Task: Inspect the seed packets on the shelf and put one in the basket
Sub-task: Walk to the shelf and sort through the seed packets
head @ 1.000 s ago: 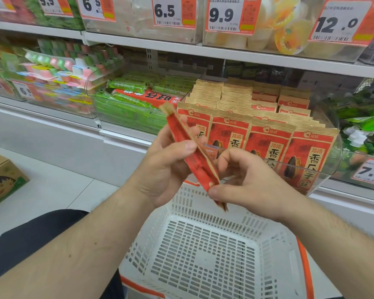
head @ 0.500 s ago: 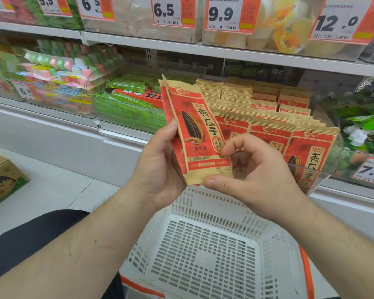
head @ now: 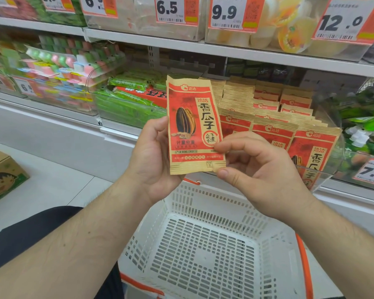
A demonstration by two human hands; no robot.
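Both hands pinch the seed packet (head: 194,128) upright above the white basket (head: 203,251): left hand (head: 153,156) on its left edge, right hand (head: 257,169) at the lower right corner. If I let go carelessly, it could flutter past the rim.

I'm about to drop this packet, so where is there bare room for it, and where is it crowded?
The white slotted plastic basket is bare across its whole floor, bordered by its perforated walls. The clear shelf bin of red-and-tan seed packets is packed tight. The left hand and right hand hold the red-and-tan sunflower seed packet above the basket's far rim.
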